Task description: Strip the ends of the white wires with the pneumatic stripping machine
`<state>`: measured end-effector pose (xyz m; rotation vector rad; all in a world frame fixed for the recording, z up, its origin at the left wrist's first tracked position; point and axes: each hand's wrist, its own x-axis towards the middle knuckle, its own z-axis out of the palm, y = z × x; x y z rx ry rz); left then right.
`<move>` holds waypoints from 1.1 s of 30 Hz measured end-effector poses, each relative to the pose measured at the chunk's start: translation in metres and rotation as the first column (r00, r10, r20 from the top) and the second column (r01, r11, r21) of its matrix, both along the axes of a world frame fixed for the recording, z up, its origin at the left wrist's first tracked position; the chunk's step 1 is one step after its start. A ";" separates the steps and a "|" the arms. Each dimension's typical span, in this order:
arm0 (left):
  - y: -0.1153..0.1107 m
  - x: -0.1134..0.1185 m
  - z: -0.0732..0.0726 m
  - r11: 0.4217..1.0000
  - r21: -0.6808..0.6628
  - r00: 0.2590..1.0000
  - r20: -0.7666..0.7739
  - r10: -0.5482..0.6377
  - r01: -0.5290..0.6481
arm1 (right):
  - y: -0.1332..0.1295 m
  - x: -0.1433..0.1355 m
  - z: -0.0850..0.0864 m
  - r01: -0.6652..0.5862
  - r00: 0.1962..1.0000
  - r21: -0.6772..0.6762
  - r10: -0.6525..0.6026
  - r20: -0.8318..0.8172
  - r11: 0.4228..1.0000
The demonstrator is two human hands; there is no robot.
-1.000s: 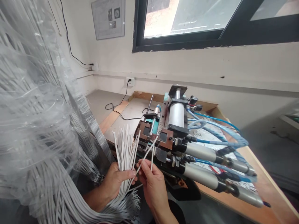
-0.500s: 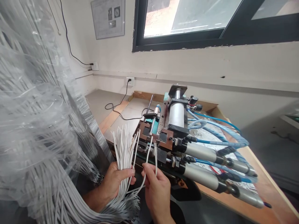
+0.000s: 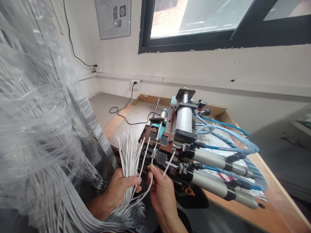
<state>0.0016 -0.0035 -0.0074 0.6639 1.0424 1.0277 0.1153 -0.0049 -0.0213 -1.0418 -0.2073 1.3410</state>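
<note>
My left hand (image 3: 118,191) is closed around a bundle of grey-white cables (image 3: 129,155), their cut ends fanned upward. To its right, my right hand (image 3: 163,191) pinches a single cable (image 3: 151,181) between thumb and fingers. That cable's tip reaches between the jaws of a pneumatic machine (image 3: 161,142). A second cable (image 3: 169,164) sticks out of my right hand toward the upper right, with a small reddish tip. One cable (image 3: 145,155) leans away from the left bundle, close to the machine's front.
Plastic-wrapped cable bundles (image 3: 41,123) hang along the left, their lengths draping below my left arm. Silver air cylinders (image 3: 213,181) and blue air hoses (image 3: 243,145) extend right across the wooden-edged bench (image 3: 272,181). A black power cord (image 3: 126,121) runs over the bench to a wall socket (image 3: 136,84).
My right hand brought one cable's tip into the machine, while the other cable swung right. The machine's right-side jaws and cylinder ends shifted left. My left hand stayed on the bundle.
</note>
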 end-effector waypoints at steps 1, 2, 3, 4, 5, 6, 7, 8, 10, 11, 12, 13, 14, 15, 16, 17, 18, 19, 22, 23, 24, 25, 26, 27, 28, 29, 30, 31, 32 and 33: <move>0.000 0.000 0.000 1.000 0.005 1.000 0.002 -0.005 0.005 | 0.001 0.000 0.000 -0.022 1.000 0.004 0.022 -0.008 1.000; 0.000 0.000 0.000 1.000 0.013 1.000 0.006 -0.013 0.013 | 0.001 -0.001 -0.001 -0.057 0.998 0.015 0.057 -0.019 0.998; 0.000 0.000 0.000 0.999 0.022 1.000 0.010 -0.024 0.023 | 0.001 -0.002 -0.001 -0.108 0.994 0.029 0.108 -0.032 0.994; 0.000 0.000 -0.001 0.999 0.030 0.999 0.015 -0.032 0.032 | 0.001 -0.003 -0.002 -0.166 0.985 0.045 0.167 -0.040 0.985; 0.000 0.000 -0.001 0.999 0.036 0.999 0.019 -0.041 0.040 | 0.001 -0.004 -0.002 -0.216 0.975 0.060 0.219 -0.037 0.974; 0.000 0.000 -0.002 0.998 0.042 0.999 0.021 -0.048 0.047 | 0.000 -0.005 -0.003 -0.247 0.968 0.073 0.249 -0.019 0.966; 0.000 0.000 -0.002 0.998 0.045 0.999 0.021 -0.050 0.049 | -0.002 -0.006 -0.004 -0.250 0.968 0.085 0.249 0.015 0.965; 0.000 -0.001 -0.002 0.998 0.047 0.999 0.017 -0.049 0.048 | -0.004 -0.007 -0.005 -0.225 0.974 0.095 0.220 0.053 0.970; 0.000 -0.001 -0.003 0.998 0.049 0.999 0.000 -0.051 0.051 | -0.008 -0.008 -0.006 -0.124 0.988 0.097 0.114 0.105 0.987; 0.000 -0.002 -0.004 0.998 0.046 0.999 -0.009 -0.049 0.049 | -0.009 -0.008 -0.006 -0.074 0.992 0.088 0.064 0.111 0.993; 0.000 -0.002 -0.004 0.998 0.039 0.999 -0.016 -0.043 0.044 | -0.010 -0.008 -0.006 -0.034 0.994 0.068 0.026 0.108 0.997; 0.000 -0.003 -0.004 0.999 0.032 0.999 -0.022 -0.036 0.036 | -0.010 -0.007 -0.006 -0.006 0.995 0.043 0.002 0.099 0.999; 0.000 -0.003 -0.005 0.999 0.025 0.999 -0.025 -0.027 0.028 | -0.010 -0.007 -0.006 0.008 0.996 0.018 -0.010 0.089 1.000; 0.000 -0.003 -0.005 1.000 0.017 0.999 -0.027 -0.017 0.018 | -0.009 -0.006 -0.006 0.013 0.997 -0.001 -0.013 0.080 1.000; 0.000 -0.003 -0.005 1.000 0.010 1.000 -0.027 -0.008 0.008 | -0.007 -0.005 -0.005 0.011 0.998 -0.015 -0.010 0.066 1.000; 0.000 -0.003 -0.005 1.000 0.005 1.000 -0.027 -0.004 0.004 | -0.006 -0.005 -0.005 0.006 0.999 -0.028 -0.004 0.048 1.000; 0.000 -0.002 -0.005 1.000 0.002 1.000 -0.026 -0.004 0.004 | -0.004 -0.004 -0.005 0.001 1.000 -0.037 0.000 0.027 0.999; 0.000 -0.002 -0.005 1.000 0.002 1.000 -0.023 -0.003 0.003 | -0.002 -0.004 -0.004 -0.002 1.000 -0.044 0.002 0.007 0.999; -0.001 -0.002 -0.006 1.000 0.024 1.000 -0.011 -0.006 0.006 | 0.001 -0.003 -0.002 -0.011 0.999 -0.025 0.010 -0.043 1.000; -0.001 -0.002 -0.006 0.999 0.042 1.000 -0.008 -0.011 0.011 | 0.002 -0.004 -0.002 -0.045 0.997 -0.009 0.044 -0.057 0.999; 0.000 -0.002 -0.007 0.998 0.065 1.000 -0.006 -0.019 0.019 | 0.002 -0.004 -0.001 -0.104 0.992 0.011 0.105 -0.066 0.994; 0.000 -0.002 -0.008 0.996 0.087 1.000 -0.003 -0.029 0.029 | 0.001 -0.005 -0.001 -0.179 0.981 0.031 0.181 -0.065 0.983; 0.000 -0.002 -0.008 0.993 0.107 0.999 -0.001 -0.041 0.041 | 0.000 -0.006 0.000 -0.253 0.966 0.049 0.256 -0.050 0.966; 0.000 -0.002 -0.008 0.991 0.124 0.999 0.002 -0.052 0.051 | -0.001 -0.007 0.000 -0.307 0.951 0.065 0.309 -0.021 0.949; 0.000 -0.002 -0.008 0.989 0.137 0.998 0.001 -0.060 0.060 | -0.003 -0.008 -0.001 -0.328 0.945 0.085 0.327 0.018 0.941; 0.000 -0.002 -0.008 0.987 0.146 0.998 -0.003 -0.067 0.066 | -0.005 -0.008 -0.002 -0.316 0.949 0.106 0.311 0.061 0.943; 0.001 -0.002 -0.007 0.986 0.153 0.997 -0.008 -0.071 0.072 | -0.007 -0.009 -0.003 -0.276 0.959 0.122 0.265 0.096 0.953; 0.001 -0.002 -0.007 0.985 0.156 0.997 -0.014 -0.072 0.073 | -0.009 -0.009 -0.005 -0.219 0.972 0.131 0.204 0.119 0.967; 0.001 -0.003 -0.006 0.986 0.152 0.998 -0.015 -0.067 0.069 | -0.010 -0.009 -0.006 -0.163 0.981 0.129 0.147 0.130 0.978; 0.002 -0.003 -0.005 0.989 0.136 0.998 -0.009 -0.054 0.055 | -0.012 -0.009 -0.009 -0.120 0.986 0.115 0.104 0.133 0.986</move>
